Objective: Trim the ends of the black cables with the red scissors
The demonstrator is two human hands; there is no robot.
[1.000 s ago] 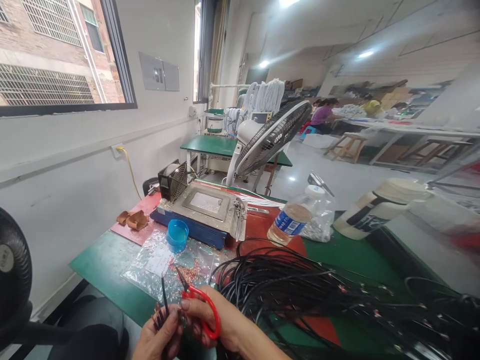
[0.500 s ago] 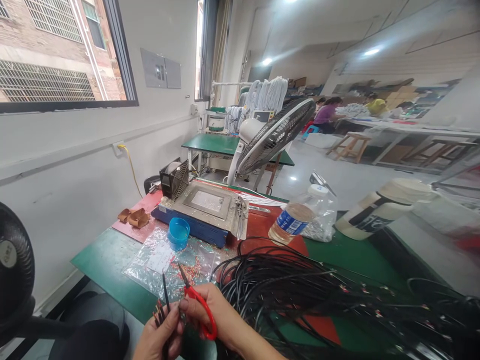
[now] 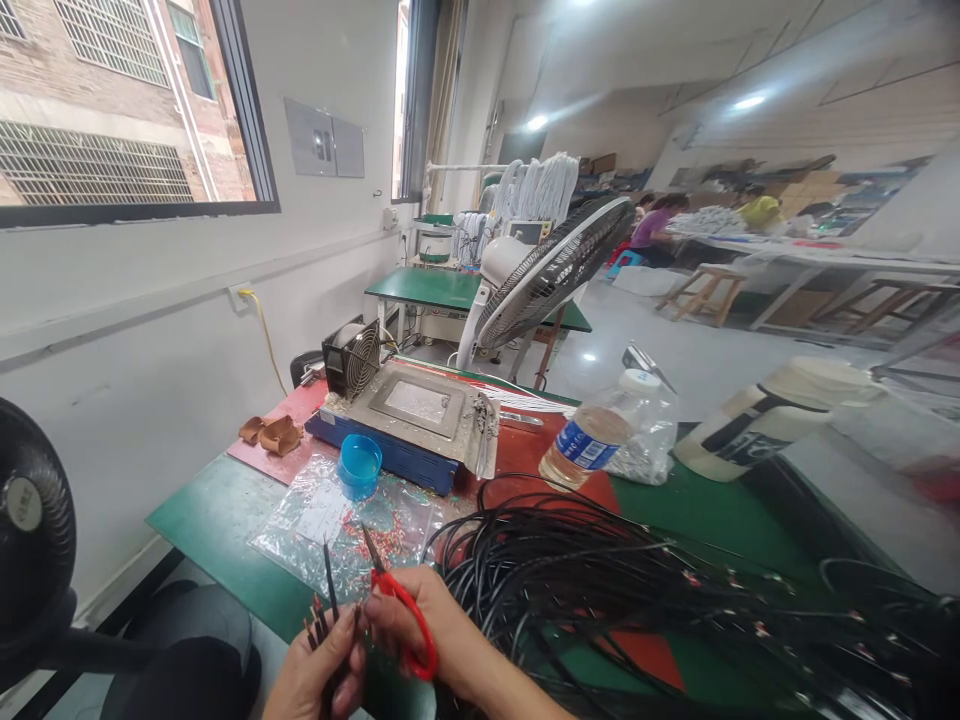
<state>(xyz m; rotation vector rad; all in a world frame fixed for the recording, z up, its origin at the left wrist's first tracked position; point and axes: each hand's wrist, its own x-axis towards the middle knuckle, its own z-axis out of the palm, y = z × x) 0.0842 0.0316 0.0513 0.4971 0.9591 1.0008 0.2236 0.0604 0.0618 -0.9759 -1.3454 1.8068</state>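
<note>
My right hand [image 3: 431,630] grips red-handled scissors [image 3: 397,605], blades pointing up and away over the bench edge. My left hand [image 3: 315,675] pinches a small bunch of thin black wires [image 3: 328,595] with reddish stripped ends, held upright right beside the scissor blades. A big tangled pile of black cables [image 3: 637,590] lies on the green bench [image 3: 202,520] to the right of my hands.
A clear plastic bag of small coloured bits [image 3: 337,525] and a blue cup [image 3: 358,465] lie ahead. Behind stand a metal-topped blue machine [image 3: 405,420], small fan [image 3: 349,358], water bottle [image 3: 592,440], white jug [image 3: 757,420] and pedestal fan [image 3: 547,270]. People work at far tables.
The view has drifted slightly; my hands and the scissors stay almost where they were, the scissors sitting a touch lower and closer to the wire bunch.
</note>
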